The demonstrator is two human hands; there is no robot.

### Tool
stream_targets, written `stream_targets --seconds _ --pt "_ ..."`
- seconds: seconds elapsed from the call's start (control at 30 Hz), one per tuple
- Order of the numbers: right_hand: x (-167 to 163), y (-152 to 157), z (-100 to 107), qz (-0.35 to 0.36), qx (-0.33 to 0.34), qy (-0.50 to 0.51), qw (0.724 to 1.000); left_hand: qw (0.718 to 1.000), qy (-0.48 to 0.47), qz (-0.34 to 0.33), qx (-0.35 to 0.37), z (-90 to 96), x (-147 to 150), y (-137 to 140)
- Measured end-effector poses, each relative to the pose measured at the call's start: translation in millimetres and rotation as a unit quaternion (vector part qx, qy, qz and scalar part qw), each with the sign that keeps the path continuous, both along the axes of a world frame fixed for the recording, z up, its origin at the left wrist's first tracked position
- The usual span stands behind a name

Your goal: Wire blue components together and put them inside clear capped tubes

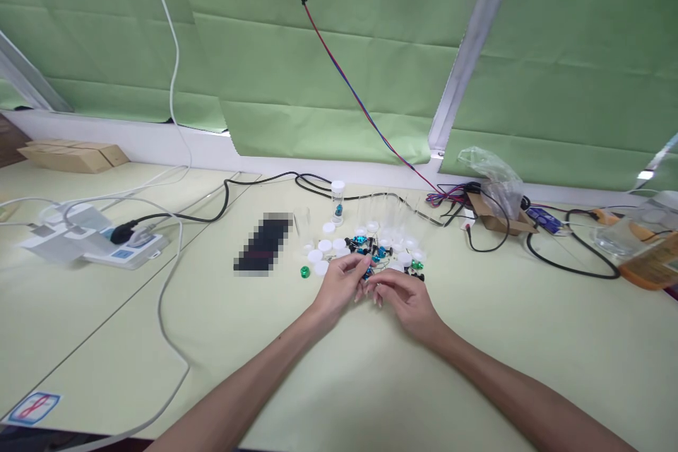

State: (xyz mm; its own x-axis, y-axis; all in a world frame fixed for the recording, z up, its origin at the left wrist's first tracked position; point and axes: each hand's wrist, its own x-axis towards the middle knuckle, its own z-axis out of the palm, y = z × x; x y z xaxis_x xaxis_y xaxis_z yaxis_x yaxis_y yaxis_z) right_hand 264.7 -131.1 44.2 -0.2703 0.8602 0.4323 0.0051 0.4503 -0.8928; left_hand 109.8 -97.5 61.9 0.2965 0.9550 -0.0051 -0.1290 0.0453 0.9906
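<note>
My left hand (pixel 344 281) and my right hand (pixel 405 300) meet over the near edge of a pile of small parts. Between my left thumb and fingers shows a small blue metallic part (pixel 367 272), pinched there. The right fingertips are pressed together close beside it; what they hold is too small to make out. Just beyond lie blue and black parts (pixel 381 252) with thin wire-like pieces. White round caps (pixel 325 245) are spread to the left and among them. A green part (pixel 305 272) lies left of my left hand, and another green piece (pixel 417 265) lies behind the right.
Behind the pile stand several clear tubes (pixel 389 210) and a capped clear vial (pixel 337 203) with a blue part inside. A pixelated dark object (pixel 265 244) lies left. Further left is a power strip (pixel 124 251) with cables; an open cardboard box (pixel 495 215) sits right.
</note>
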Motion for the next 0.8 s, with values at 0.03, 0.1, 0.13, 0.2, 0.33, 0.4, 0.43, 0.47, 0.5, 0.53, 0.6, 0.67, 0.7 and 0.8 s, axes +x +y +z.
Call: stream_targets --seconds 0.03,0.1,0.13,0.2,0.33,0.4,0.43,0.47,0.5,0.53,0.6,0.67,0.7,0.8 --pt "1 1 -1 -0.004 -0.005 0.005 1.0 1.0 -0.002 -0.002 -0.004 -0.1 0 0" --pt "2 2 -4 -0.015 -0.01 0.016 1.0 1.0 -0.01 -0.011 -0.011 0.1 0 1" --pt "2 3 -5 -0.018 -0.011 0.021 1.0 1.0 -0.015 -0.016 -0.016 0.4 0 0" --pt "3 4 -6 -0.021 -0.009 0.025 0.999 0.999 -0.026 -0.026 -0.025 1.0 0 0" --pt "3 3 -4 -0.032 0.011 0.03 0.999 0.998 -0.034 -0.039 -0.04 1.3 0 -1" --pt "3 2 -3 -0.048 0.017 0.028 0.998 0.998 -0.039 -0.039 -0.043 0.9 0 -1" --pt "4 2 -2 -0.061 0.016 0.029 0.998 0.997 -0.044 -0.037 -0.044 0.6 0 -1" --pt "4 1 -2 -0.074 0.014 0.03 0.997 0.997 -0.05 -0.033 -0.043 0.4 0 -1" --pt "4 2 -2 -0.088 0.012 0.033 0.996 0.997 -0.056 -0.03 -0.041 0.2 0 0" --pt "4 2 -3 -0.101 0.009 0.037 0.994 0.997 -0.06 -0.026 -0.039 0.2 0 0" --pt "5 4 -4 -0.127 0.001 0.049 0.991 0.997 -0.063 -0.02 -0.029 0.9 0 0" --pt "5 7 -5 -0.156 -0.011 0.062 0.986 0.998 -0.059 -0.015 -0.018 2.6 0 0" --pt "6 8 -5 -0.168 -0.018 0.065 0.983 0.998 -0.055 -0.012 -0.013 3.7 0 0" --pt "6 11 -5 -0.191 -0.033 0.062 0.979 0.999 -0.045 -0.006 -0.008 6.7 1 -1"
